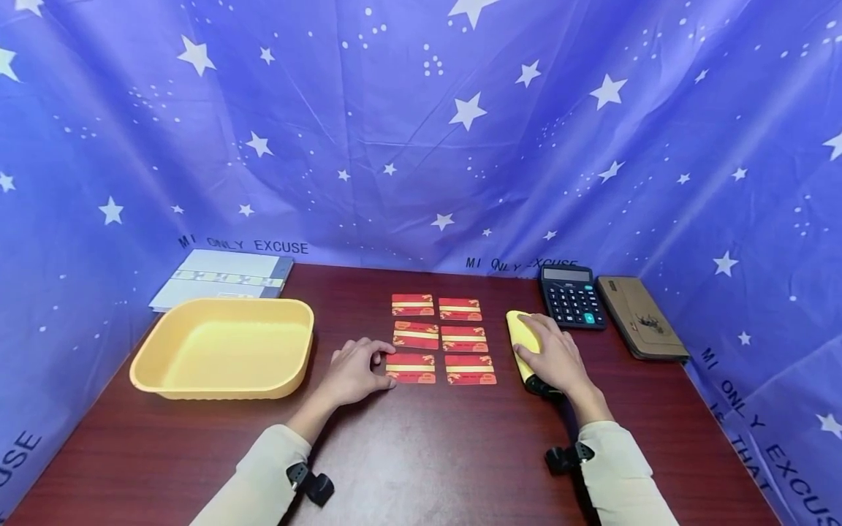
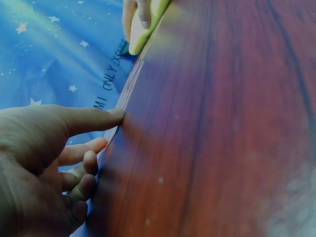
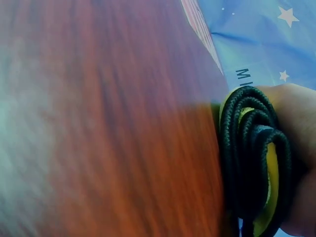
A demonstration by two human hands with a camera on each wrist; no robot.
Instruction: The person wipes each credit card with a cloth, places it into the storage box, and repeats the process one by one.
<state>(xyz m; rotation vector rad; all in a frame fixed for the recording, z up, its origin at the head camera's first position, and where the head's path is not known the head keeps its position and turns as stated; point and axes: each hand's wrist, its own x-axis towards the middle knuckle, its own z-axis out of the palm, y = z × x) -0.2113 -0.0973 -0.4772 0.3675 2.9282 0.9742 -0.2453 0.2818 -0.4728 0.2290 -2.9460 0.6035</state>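
Observation:
Several red cards with a gold stripe lie flat on the table in two columns. In the head view my left hand (image 1: 355,371) is at the near-left card (image 1: 411,369), thumb and index fingertip at its left edge. The left wrist view shows that hand (image 2: 44,153) with the thumb extended to the card edge and the other fingers bent, not wrapped round anything. My right hand (image 1: 555,354) grips a yellow folded bundle (image 1: 522,336) right of the cards. Its rolled layers with black stitched edging (image 3: 247,148) show in the right wrist view.
A yellow plastic basin (image 1: 224,387) stands at the left, with a grey-white notebook (image 1: 220,277) behind it. At the back right lie a black calculator (image 1: 572,296) and a brown wallet (image 1: 641,318). A blue starry cloth (image 1: 395,131) hangs around the table.

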